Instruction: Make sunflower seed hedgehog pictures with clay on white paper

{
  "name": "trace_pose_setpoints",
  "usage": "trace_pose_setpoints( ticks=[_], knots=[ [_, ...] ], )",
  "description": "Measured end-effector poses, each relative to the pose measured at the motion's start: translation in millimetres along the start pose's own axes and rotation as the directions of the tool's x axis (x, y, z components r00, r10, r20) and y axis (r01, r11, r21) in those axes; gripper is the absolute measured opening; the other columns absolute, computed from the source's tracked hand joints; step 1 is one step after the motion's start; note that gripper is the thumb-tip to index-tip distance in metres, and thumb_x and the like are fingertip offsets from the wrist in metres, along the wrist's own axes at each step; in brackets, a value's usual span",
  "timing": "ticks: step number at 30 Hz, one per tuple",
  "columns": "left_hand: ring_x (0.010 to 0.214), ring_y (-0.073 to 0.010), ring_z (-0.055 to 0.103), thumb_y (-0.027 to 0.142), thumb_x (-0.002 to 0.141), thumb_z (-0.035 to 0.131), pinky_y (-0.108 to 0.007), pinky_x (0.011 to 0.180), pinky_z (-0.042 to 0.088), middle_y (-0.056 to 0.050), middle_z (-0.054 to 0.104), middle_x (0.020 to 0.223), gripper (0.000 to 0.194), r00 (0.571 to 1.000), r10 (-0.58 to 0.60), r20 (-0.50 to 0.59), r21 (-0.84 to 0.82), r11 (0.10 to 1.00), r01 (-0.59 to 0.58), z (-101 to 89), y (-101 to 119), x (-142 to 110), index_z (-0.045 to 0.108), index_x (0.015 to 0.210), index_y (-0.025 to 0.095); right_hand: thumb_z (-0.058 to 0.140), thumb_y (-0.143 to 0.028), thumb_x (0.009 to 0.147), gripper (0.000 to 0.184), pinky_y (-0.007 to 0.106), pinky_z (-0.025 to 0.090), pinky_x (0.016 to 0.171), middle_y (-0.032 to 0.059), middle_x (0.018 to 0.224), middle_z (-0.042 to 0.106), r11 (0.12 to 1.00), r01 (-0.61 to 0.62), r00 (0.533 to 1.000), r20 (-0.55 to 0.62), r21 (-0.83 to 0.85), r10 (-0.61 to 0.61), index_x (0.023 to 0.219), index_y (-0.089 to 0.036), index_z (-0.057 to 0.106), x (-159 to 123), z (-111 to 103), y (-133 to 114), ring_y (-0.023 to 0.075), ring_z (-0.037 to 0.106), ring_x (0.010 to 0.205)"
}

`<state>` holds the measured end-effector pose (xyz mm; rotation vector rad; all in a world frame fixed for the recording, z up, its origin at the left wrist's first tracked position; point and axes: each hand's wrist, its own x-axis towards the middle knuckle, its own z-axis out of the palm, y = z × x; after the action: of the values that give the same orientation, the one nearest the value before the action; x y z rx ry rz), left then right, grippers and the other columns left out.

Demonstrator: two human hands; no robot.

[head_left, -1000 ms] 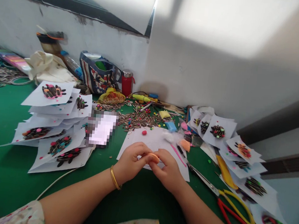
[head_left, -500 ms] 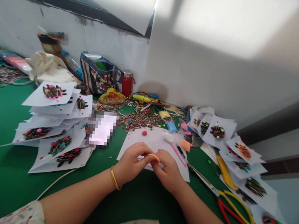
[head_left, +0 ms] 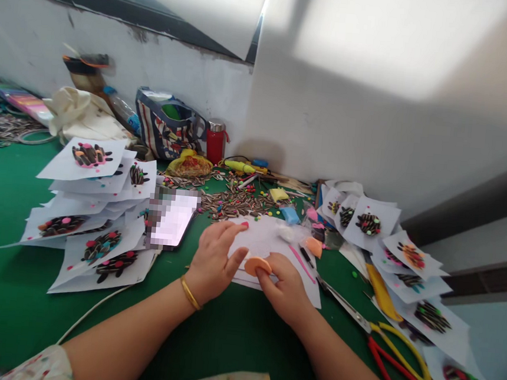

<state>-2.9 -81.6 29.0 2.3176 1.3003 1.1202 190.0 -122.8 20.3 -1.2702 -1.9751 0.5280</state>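
My right hand (head_left: 286,290) pinches a flat orange clay disc (head_left: 256,266) between thumb and fingers, above the white paper (head_left: 255,246). To its left, my left hand (head_left: 217,256) is apart from the disc, thumb and fingers spread, with nothing held. Its fingertips are by a small red clay ball (head_left: 245,225) on the paper, partly covering it; I cannot tell whether they touch it. A pink clay strip (head_left: 302,264) lies on the paper's right side. Just past the paper's right edge sits a lump of orange clay (head_left: 314,247).
Scissors (head_left: 366,324) with red and yellow handles lie right of my right hand. Stacked sheets with seed-and-clay pictures stand left (head_left: 96,206) and right (head_left: 414,281). Loose sunflower seeds (head_left: 234,203) spread behind the paper, near a phone (head_left: 173,221) and a red flask (head_left: 215,142).
My left hand has let go of the orange clay disc and moved left and up toward the red ball, its fingers opening. My right hand keeps the disc, now turned flatter to view.
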Motion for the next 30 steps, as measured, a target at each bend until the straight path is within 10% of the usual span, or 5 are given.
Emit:
trace_pose_setpoints(
  ticks=[10, 22, 30],
  knots=[
    [0.108, -0.0326, 0.048, 0.059, 0.092, 0.037, -0.048, 0.095, 0.039, -0.014, 0.055, 0.115, 0.062, 0.953, -0.303, -0.024, 0.439, 0.853, 0.282, -17.7, -38, 22, 0.048, 0.139, 0.018, 0.046, -0.028, 0.096, 0.026, 0.031, 0.036, 0.069, 0.0021, 0.071, 0.055, 0.999, -0.034, 0.999, 0.022, -0.01, 0.035, 0.073, -0.02, 0.055, 0, 1, -1, 0.0176, 0.049, 0.073],
    [0.106, -0.0308, 0.049, 0.055, 0.093, 0.041, -0.044, 0.095, 0.039, -0.014, 0.056, 0.114, 0.059, 0.979, -0.202, -0.034, 0.449, 0.872, 0.195, -9.2, -62, 34, 0.053, 0.133, 0.015, 0.047, -0.026, 0.094, 0.025, 0.03, 0.035, 0.069, 0.001, 0.069, 0.053, 0.999, -0.017, 1.0, 0.026, -0.027, 0.018, 0.071, -0.02, 0.054, -2, 4, 2, 0.0166, 0.049, 0.072],
    [0.107, -0.0322, 0.047, 0.059, 0.091, 0.041, -0.049, 0.095, 0.036, -0.014, 0.054, 0.116, 0.059, 0.968, -0.25, 0.01, 0.536, 0.818, 0.206, -13.4, -33, 26, 0.051, 0.135, 0.021, 0.048, -0.024, 0.093, 0.024, 0.03, 0.035, 0.068, 0.0012, 0.069, 0.053, 0.999, -0.001, 1.0, 0.018, -0.034, 0.001, 0.072, -0.019, 0.056, -1, 3, -1, 0.0165, 0.048, 0.071]
  ],
)
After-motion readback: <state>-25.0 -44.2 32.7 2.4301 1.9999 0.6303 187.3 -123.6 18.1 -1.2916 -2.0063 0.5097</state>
